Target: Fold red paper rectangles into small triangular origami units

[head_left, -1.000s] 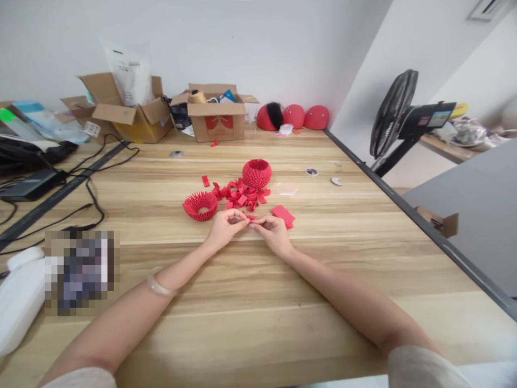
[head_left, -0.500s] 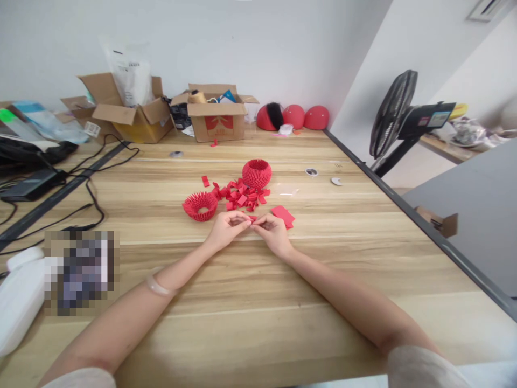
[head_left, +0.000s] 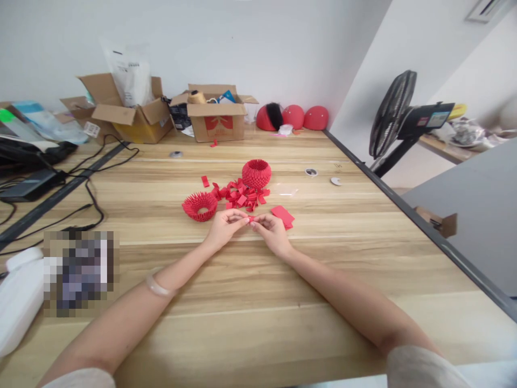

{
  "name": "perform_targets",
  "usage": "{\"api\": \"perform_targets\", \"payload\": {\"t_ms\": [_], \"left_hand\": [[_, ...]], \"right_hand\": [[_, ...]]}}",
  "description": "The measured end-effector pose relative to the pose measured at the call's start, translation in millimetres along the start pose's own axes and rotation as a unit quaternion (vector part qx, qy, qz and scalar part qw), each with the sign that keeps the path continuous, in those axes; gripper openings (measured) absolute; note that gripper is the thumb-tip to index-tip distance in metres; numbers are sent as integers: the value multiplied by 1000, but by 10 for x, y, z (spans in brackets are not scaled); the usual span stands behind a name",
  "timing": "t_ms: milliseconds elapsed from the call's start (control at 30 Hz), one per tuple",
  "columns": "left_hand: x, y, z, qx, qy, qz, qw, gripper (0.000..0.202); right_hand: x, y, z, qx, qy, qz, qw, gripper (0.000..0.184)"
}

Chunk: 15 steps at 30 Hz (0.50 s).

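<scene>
One red paper piece (head_left: pixel 251 219), pinched between fingertips of left hand (head_left: pixel 224 229) and right hand (head_left: pixel 274 231) | around mid tabletop (head_left: pixel 258 328), between near and far edges | step: folding, apparently | next: likely wants even thumb pressure | red stack (head_left: pixel 283 214) beside right hand, toward right edge

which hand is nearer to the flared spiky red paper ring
Left: the left hand is just right of the flared spiky red paper ring; the right hand is farther right.
</scene>
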<state>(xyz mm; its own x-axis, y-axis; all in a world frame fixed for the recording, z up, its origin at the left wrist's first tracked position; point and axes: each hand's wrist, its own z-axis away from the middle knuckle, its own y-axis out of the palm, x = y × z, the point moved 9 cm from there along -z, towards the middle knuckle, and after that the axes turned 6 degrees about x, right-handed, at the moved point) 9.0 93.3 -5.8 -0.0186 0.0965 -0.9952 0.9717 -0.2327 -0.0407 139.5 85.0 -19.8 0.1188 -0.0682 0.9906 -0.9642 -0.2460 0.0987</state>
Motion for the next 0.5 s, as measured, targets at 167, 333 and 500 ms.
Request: {"api": "perform_targets", "payload": {"t_ms": [167,333,500], "left_hand": [[-31,5,3,-4,6,9,1000,24],[-53,16,9,-1,9,10,1000,23],[-48,6,9,-3,8,6,1000,23]], "right_hand": [[-18,10,-2,7,-9,13,1000,23],[-42,6,-7,12,-10,36,999,24],[-54,12,-11,19,-7,43,999,25]]}}
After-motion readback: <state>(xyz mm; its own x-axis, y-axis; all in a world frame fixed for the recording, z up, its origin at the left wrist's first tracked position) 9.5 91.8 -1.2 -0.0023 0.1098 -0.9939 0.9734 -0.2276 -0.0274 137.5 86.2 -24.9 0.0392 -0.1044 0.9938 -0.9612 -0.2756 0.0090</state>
